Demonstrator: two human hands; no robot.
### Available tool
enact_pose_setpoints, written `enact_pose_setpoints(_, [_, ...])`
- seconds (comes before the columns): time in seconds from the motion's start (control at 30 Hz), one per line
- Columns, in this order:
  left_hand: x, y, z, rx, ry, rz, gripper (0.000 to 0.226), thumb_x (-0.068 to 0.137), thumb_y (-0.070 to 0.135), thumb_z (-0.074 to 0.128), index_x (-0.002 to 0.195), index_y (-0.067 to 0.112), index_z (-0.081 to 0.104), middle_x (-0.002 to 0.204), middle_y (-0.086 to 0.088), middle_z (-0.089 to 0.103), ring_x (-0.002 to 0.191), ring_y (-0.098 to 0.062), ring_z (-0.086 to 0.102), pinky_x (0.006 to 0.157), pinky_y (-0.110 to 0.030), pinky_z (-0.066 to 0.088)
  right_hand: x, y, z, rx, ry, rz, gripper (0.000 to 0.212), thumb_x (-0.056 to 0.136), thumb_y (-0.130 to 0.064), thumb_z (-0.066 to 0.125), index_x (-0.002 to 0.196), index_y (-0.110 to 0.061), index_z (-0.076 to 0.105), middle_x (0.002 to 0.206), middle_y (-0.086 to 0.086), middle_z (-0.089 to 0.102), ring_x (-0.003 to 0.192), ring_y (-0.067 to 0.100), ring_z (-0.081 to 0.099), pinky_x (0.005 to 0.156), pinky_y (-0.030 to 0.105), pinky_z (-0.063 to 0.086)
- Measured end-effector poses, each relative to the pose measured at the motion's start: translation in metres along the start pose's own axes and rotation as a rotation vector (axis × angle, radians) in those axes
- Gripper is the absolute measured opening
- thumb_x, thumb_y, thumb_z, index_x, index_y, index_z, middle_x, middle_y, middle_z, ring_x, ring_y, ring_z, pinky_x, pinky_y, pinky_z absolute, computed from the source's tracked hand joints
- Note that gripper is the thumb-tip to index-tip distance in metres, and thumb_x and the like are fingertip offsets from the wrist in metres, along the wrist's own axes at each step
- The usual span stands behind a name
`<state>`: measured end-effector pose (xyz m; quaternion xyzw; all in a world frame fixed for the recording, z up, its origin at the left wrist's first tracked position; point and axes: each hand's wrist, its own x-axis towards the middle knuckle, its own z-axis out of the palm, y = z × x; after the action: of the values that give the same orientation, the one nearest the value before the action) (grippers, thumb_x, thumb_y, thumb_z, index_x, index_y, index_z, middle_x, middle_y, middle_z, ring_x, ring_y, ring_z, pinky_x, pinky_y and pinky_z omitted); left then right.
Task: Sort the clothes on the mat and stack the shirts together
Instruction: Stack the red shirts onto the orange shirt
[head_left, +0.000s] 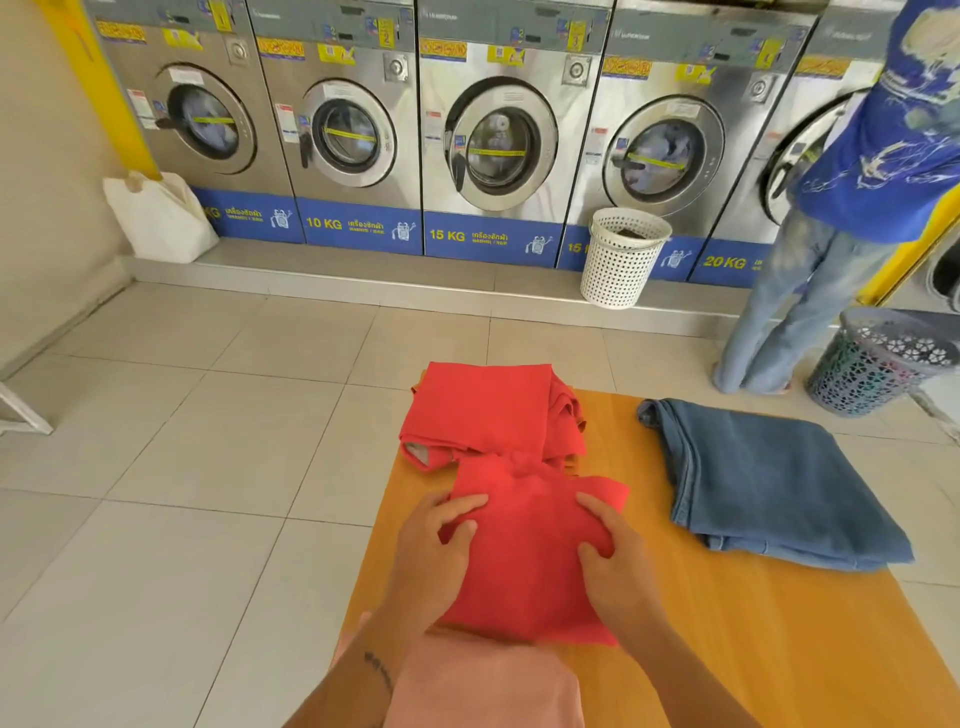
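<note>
Pressing red shirt on orange mat: my left hand and right hand, fingers pinching fabric edges. Washers read "10 KG", "15 KG", "20 KG".

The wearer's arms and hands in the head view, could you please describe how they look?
Both forearms are bare, with no sleeves, gloves, rings or watch visible. The left hand belongs to a forearm bearing a small dark tattoo near the wrist. The right hand shows no markings.
</note>
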<state>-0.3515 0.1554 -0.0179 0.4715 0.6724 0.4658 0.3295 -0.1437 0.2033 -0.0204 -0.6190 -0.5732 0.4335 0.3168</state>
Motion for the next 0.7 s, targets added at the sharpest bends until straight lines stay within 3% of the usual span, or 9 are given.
enact_pose_setpoints(0.1, [0.019, 0.016, -0.01, 0.03, 0.062, 0.085, 0.034, 0.092, 0.021, 0.059, 0.108, 0.049, 0.068, 0.125, 0.027, 0.05, 0.116, 0.009, 0.045, 0.099, -0.017, 0.036, 0.016, -0.025, -0.011, -0.029, 0.028, -0.132, 0.061, 0.088, -0.002, 0.055, 0.117, -0.055, 0.057, 0.097, -0.018, 0.065, 0.073, 0.009, 0.062, 0.055, 0.019, 0.052])
enact_pose_setpoints(0.23, [0.061, 0.029, -0.027, 0.076, 0.128, 0.152, 0.03, 0.094, 0.026, 0.056, 0.113, 0.048, 0.066, 0.129, 0.018, 0.049, 0.119, 0.002, 0.045, 0.102, -0.023, 0.036, 0.052, -0.068, -0.014, -0.081, 0.021, -0.272, 0.058, 0.089, -0.007, 0.054, 0.125, -0.052, 0.054, 0.1, -0.023, 0.061, 0.075, 0.007, 0.062, 0.06, 0.024, 0.055])
enact_pose_setpoints(0.3, [0.087, 0.033, -0.034, 0.098, 0.166, 0.209, 0.029, 0.095, 0.026, 0.055, 0.115, 0.045, 0.065, 0.125, 0.018, 0.05, 0.114, 0.009, 0.045, 0.095, -0.014, 0.037, 0.079, -0.087, -0.008, -0.097, 0.012, -0.299, 0.056, 0.089, -0.01, 0.054, 0.126, -0.052, 0.052, 0.103, -0.022, 0.059, 0.075, 0.008, 0.062, 0.065, 0.026, 0.054])
enact_pose_setpoints(0.37, [0.115, 0.033, -0.037, 0.131, 0.217, 0.241, 0.029, 0.096, 0.026, 0.054, 0.117, 0.043, 0.063, 0.123, 0.017, 0.049, 0.108, 0.01, 0.045, 0.09, -0.009, 0.035, 0.108, -0.1, 0.002, -0.09, 0.009, -0.308, 0.054, 0.091, -0.011, 0.053, 0.129, -0.049, 0.05, 0.111, -0.018, 0.057, 0.08, 0.003, 0.06, 0.068, 0.019, 0.049])
enact_pose_setpoints(0.43, [0.143, 0.027, -0.035, 0.173, 0.252, 0.245, 0.03, 0.096, 0.026, 0.052, 0.12, 0.04, 0.062, 0.127, 0.013, 0.047, 0.109, 0.001, 0.045, 0.096, -0.018, 0.037, 0.136, -0.104, 0.015, -0.102, 0.017, -0.281, 0.052, 0.093, -0.014, 0.052, 0.136, -0.043, 0.047, 0.121, -0.014, 0.054, 0.086, -0.004, 0.056, 0.069, 0.01, 0.042])
enact_pose_setpoints(0.47, [0.156, 0.021, -0.033, 0.199, 0.241, 0.227, 0.031, 0.097, 0.027, 0.051, 0.123, 0.038, 0.06, 0.131, 0.01, 0.045, 0.113, -0.005, 0.045, 0.099, -0.024, 0.038, 0.147, -0.101, 0.021, -0.13, 0.003, -0.249, 0.052, 0.094, -0.016, 0.052, 0.14, -0.038, 0.043, 0.127, -0.009, 0.053, 0.09, -0.002, 0.056, 0.073, 0.011, 0.043])
enact_pose_setpoints(0.53, [0.179, 0.005, -0.025, 0.298, 0.112, 0.127, 0.039, 0.097, 0.03, 0.048, 0.135, 0.033, 0.052, 0.143, 0.004, 0.037, 0.125, -0.016, 0.042, 0.105, -0.031, 0.035, 0.165, -0.087, 0.033, -0.273, -0.091, -0.154, 0.059, 0.095, -0.021, 0.053, 0.15, -0.025, 0.033, 0.144, 0.004, 0.045, 0.115, 0.015, 0.055, 0.093, 0.027, 0.047])
enact_pose_setpoints(0.6, [0.192, -0.016, -0.017, 0.551, -0.086, -0.008, 0.052, 0.097, 0.041, 0.043, 0.148, 0.031, 0.034, 0.157, -0.002, 0.022, 0.14, -0.026, 0.028, 0.112, -0.043, 0.029, 0.171, -0.065, 0.045, -0.494, -0.206, -0.063, 0.07, 0.094, -0.026, 0.053, 0.155, -0.016, 0.021, 0.156, 0.013, 0.028, 0.138, 0.03, 0.036, 0.11, 0.04, 0.036])
enact_pose_setpoints(0.7, [0.195, -0.039, -0.013, 0.753, -0.185, -0.077, 0.06, 0.095, 0.054, 0.032, 0.151, 0.04, 0.016, 0.162, 0.001, 0.007, 0.146, -0.028, 0.012, 0.114, -0.055, 0.023, 0.169, -0.04, 0.055, -0.59, -0.213, -0.043, 0.077, 0.094, -0.031, 0.051, 0.157, -0.015, 0.01, 0.158, 0.015, 0.019, 0.143, 0.034, 0.024, 0.116, 0.044, 0.029])
